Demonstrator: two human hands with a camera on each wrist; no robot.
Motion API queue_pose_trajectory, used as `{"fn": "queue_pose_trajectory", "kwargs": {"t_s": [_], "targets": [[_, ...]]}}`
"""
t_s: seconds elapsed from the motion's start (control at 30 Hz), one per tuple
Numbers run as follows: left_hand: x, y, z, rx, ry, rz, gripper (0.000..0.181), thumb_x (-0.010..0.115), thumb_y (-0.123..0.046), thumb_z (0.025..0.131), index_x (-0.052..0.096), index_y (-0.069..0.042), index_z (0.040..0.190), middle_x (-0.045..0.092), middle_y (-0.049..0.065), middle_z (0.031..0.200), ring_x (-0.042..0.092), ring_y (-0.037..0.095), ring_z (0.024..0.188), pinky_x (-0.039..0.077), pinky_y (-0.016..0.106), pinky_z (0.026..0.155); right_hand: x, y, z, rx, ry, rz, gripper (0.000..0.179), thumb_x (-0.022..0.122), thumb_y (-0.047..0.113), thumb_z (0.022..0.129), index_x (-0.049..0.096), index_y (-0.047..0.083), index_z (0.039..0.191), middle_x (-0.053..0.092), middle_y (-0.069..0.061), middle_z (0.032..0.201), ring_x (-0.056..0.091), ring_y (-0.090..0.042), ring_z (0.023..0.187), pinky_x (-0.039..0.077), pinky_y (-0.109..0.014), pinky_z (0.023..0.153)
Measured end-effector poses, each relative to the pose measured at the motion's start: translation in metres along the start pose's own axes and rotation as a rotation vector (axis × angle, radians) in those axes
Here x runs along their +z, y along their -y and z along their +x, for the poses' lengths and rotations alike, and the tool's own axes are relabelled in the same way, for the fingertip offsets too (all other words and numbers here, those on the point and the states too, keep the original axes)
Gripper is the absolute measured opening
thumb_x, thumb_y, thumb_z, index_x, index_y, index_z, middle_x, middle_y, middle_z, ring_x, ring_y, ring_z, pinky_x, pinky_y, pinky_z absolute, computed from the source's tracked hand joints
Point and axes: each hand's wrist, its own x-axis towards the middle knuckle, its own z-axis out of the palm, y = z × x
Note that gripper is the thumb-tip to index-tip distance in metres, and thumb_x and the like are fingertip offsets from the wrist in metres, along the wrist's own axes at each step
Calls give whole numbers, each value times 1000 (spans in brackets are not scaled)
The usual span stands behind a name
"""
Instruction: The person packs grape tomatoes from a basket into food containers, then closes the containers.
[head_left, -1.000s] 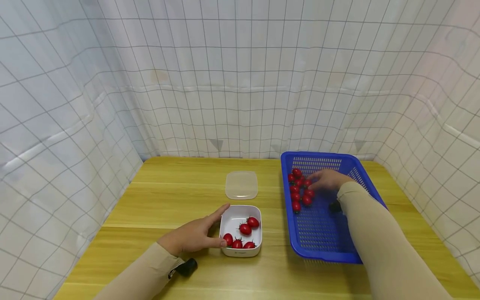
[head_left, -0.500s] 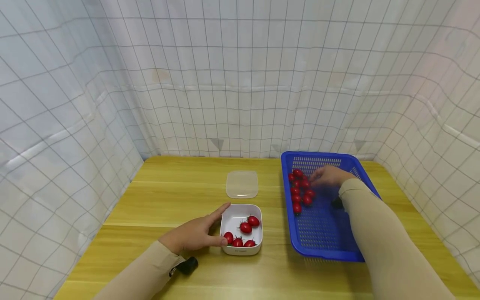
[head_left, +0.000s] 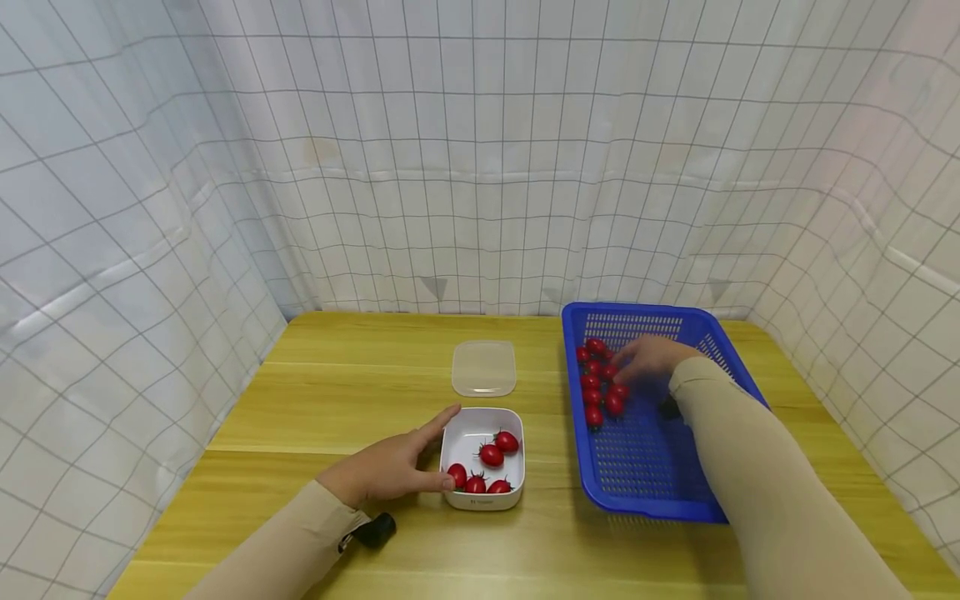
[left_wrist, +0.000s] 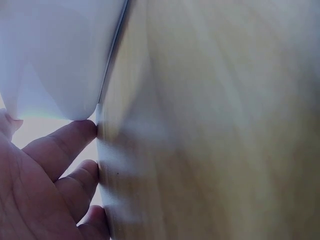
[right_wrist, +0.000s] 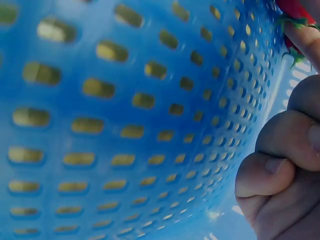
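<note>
1. The right hand (head_left: 651, 358) is inside the blue basket (head_left: 633, 505), towards its far end, fingers pointing left. The right wrist view shows its lower fingers (right_wrist: 265, 175) curled in, with a finger against a tomato (right_wrist: 295, 12) at the picture's edge. Whether it has a grip on that tomato I cannot tell.
2. The left hand (head_left: 382, 471) lies along the left side of the white box (head_left: 498, 502), thumb and index finger spread wide: index at the far left corner, thumb over the near left one. The left wrist view shows its fingers loosely extended, the index fingertip (left_wrist: 86, 127) touching the box wall. It holds nothing in its palm.
3. The cherry tomatoes (head_left: 592, 397) in the basket are the crux: they lie just left of the right fingertips, bunched along the left wall from near the far left corner to about halfway down. That strip follows the basket's long axis, which runs from far to near. The right hand is much the nearer; the left is well apart, beyond the box.
4. Five more tomatoes (head_left: 491, 455) sit in the box: three along its near edge, two towards the right side.
5. Beyond the box, towards the far edge of the table (head_left: 360, 350), a translucent lid (head_left: 483, 368) lies flat.
6. A white checked curtain (head_left: 480, 167) hangs behind the far edge.
</note>
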Motion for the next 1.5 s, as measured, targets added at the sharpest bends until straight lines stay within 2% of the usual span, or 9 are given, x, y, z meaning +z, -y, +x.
{"fn": "queue_pose_trajectory", "kwargs": {"t_s": [0.23, 0.43, 0.53, 0.7, 1.17, 1.37, 1.5], "targets": [[0, 0, 0, 22, 7, -10, 105, 75, -51, 95, 9, -24, 172, 34, 9, 171, 36, 36, 156, 33, 63, 123, 1, -1, 4, 22, -4, 26, 48, 85, 41, 83, 78, 15, 122, 67, -18, 141, 56, -44, 135, 44, -64, 112], [0, -1, 0, 15, 6, -13, 105, 75, -52, 95, 9, -25, 172, 34, 10, 171, 36, 37, 156, 33, 63, 124, 0, -1, 4, -7, -8, -14, 43, 82, 41, 84, 79, 14, 117, 71, -15, 132, 61, -40, 128, 47, -62, 108], [0, -2, -1, 8, 7, -14, 105, 75, -52, 95, 9, -25, 172, 34, 10, 171, 36, 37, 156, 32, 63, 124, 0, -2, 5, -23, -5, -13, 46, 83, 41, 83, 78, 12, 119, 71, -16, 132, 60, -42, 128, 47, -62, 108], [0, -2, 0, 6, 4, -8, 105, 75, -53, 94, 9, -26, 172, 32, 9, 172, 35, 37, 156, 33, 63, 123, 2, -2, 6, 7, 3, 28, 53, 85, 42, 81, 77, 14, 125, 67, -18, 139, 55, -46, 136, 43, -65, 112], [2, 0, 0, -1, 2, -18, 105, 76, -53, 94, 9, -28, 172, 33, 8, 172, 34, 36, 157, 32, 62, 124, -8, 0, 0, 4, -26, 7, 50, 82, 45, 84, 77, 17, 126, 68, -15, 140, 56, -43, 136, 46, -65, 109], [0, -1, 0, -1, 0, -3, 105, 75, -53, 94, 10, -27, 172, 32, 8, 172, 35, 36, 157, 32, 63, 124, -27, 19, -16, -47, -66, 57, 52, 81, 43, 88, 74, 14, 130, 66, -17, 142, 58, -41, 133, 46, -64, 110], [0, -1, 1, -1, 0, -10, 105, 75, -53, 94, 10, -26, 172, 32, 9, 172, 34, 37, 157, 32, 63, 124, -36, 40, -24, -92, -87, 83, 50, 80, 39, 90, 72, 15, 133, 75, -10, 128, 63, -35, 124, 48, -58, 107]]}}
